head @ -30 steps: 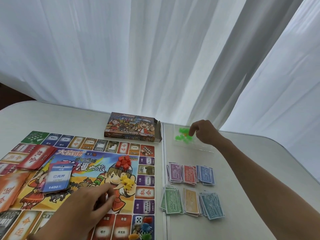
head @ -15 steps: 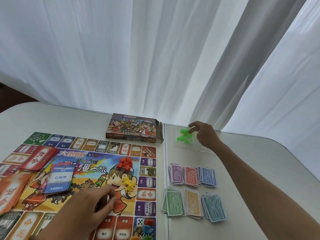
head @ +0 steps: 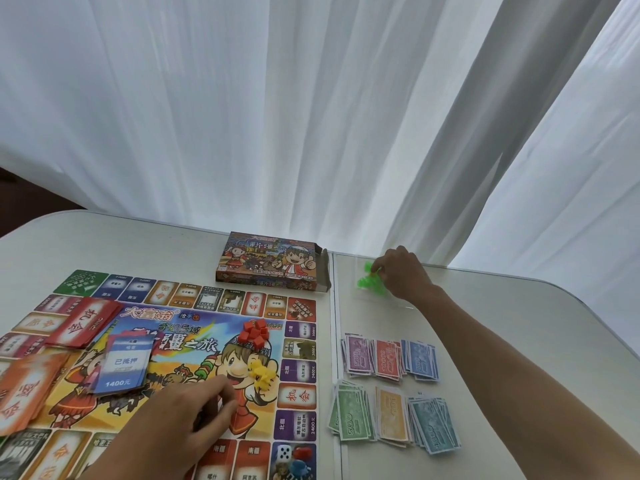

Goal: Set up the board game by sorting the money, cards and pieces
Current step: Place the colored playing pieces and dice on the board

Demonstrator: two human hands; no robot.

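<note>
1. Right hand (head: 403, 277): the fingertips were drawn narrow, pinching into the green pieces (head: 367, 280). These lay close to the table's (head: 519, 327) far edge, just beside the open flap end of the game box (head: 270, 259).
2. Left hand (head: 173, 420): the fingers were curled, knuckles up, with the tips resting on the centre picture of the board (head: 207, 327). I could not tell whether they held anything.
3. Just beyond the left fingertips lay the yellow pieces (head: 263, 372), with the red pieces (head: 256, 330) farther out. The blue cards (head: 126, 365) sat to the left.
4. The red cards (head: 86, 320) and orange cards (head: 27, 389) were spread over the board's left side.
5. The money (head: 386, 358) lay in six piles in two rows, between the board's right edge and the right forearm.
6. A die (head: 284, 452) sat on the board's near right corner square.
7. The box stood just past the board's far edge.
8. White tabletop ran between the green pieces and the money, and from the forearm out to the rounded right corner. The curtain (head: 277, 116) hung directly behind the far edge.
</note>
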